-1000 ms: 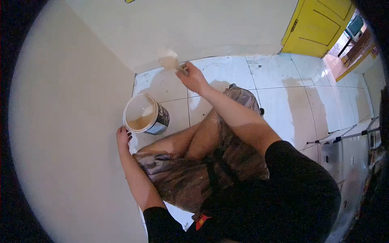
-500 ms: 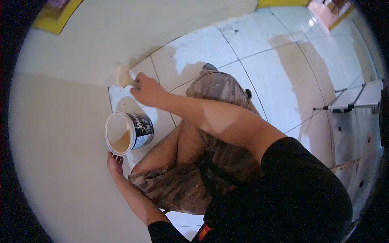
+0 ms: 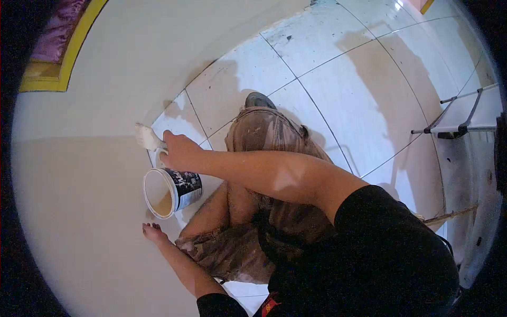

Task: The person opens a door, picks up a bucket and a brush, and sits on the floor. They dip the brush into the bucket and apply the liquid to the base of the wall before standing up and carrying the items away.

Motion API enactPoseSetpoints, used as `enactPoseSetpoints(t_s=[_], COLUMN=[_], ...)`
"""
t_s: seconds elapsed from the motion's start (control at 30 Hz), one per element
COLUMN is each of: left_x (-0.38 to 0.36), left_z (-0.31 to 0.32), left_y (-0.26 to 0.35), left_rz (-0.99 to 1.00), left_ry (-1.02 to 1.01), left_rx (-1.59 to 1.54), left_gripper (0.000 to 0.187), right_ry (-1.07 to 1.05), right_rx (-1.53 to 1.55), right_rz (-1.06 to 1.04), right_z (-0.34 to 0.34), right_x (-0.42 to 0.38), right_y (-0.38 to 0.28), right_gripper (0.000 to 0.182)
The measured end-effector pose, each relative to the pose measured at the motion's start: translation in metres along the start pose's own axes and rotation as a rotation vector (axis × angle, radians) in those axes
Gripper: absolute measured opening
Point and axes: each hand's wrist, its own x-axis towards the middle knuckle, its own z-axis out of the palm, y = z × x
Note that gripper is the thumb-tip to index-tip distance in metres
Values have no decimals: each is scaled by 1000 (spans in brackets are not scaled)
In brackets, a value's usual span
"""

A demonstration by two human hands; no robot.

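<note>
A paintbrush (image 3: 148, 138) with pale, paint-coated bristles is gripped in my right hand (image 3: 180, 151). The bristles are at the wall, near the corner where it meets the floor. Below this hand is a paint bucket (image 3: 188, 186) with a dark printed label and a white rim, its mouth facing the camera. Tan paint (image 3: 162, 205) lies low inside it. My left hand (image 3: 153, 232) is just below the bucket's rim, apart from it, beside the wall. Its short-looking fingers are spread and hold nothing.
The pale wall (image 3: 95, 185) runs along the left, with a yellow-framed opening (image 3: 64, 74) and purple cloth (image 3: 55, 31) above. White floor tiles (image 3: 327, 79) show dark marks. A metal-legged rack or ladder (image 3: 465, 129) stands at right. My bent leg (image 3: 259, 129) is beside the bucket.
My right hand and the paintbrush have moved down and left, closer to the bucket. My left hand has let go of the bucket's rim and dropped lower. The view has shifted slightly.
</note>
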Motion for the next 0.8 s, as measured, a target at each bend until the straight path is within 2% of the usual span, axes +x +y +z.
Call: enactPoseSetpoints(t_s=[0.13,0.2,0.37,0.43,0.53,0.6,0.67,0.73,0.77,0.8], left_x=[0,9,20,11,-5,-4,29,-8,-13,-15], left_z=[2,-5,-3,-1,8,7,-8,12,15,15], left_y=[-1,-9,-15,-5,11,10,-25,-1,2,1], left_rz=[-21,-7,-112,-123,-41,-12,-49,-242,-252,-208], left_ry=[55,-46,-57,-51,25,-23,-258,-345,-428,-416], left_rx=[-5,-62,-107,-106,-91,-109,-103,-63,-7,18], left_gripper=[50,51,51,50,47,47,49,55,59,59], right_ry=[6,3,-12,-29,17,16,8,77,-38,-50], right_rx=[-50,-62,-77,-101,-197,-203,-300,-280,-291,-276], right_rz=[-40,-36,-34,36,8,34,73,-54,10,-15], right_z=[2,5,12,13,20,22,26,37,32,34], right_x=[-1,0,4,5,9,9,12,20,18,23], right_y=[3,6,16,18,28,29,34,58,46,57], right_gripper=[37,37,38,38,39,41,41,42,45,43])
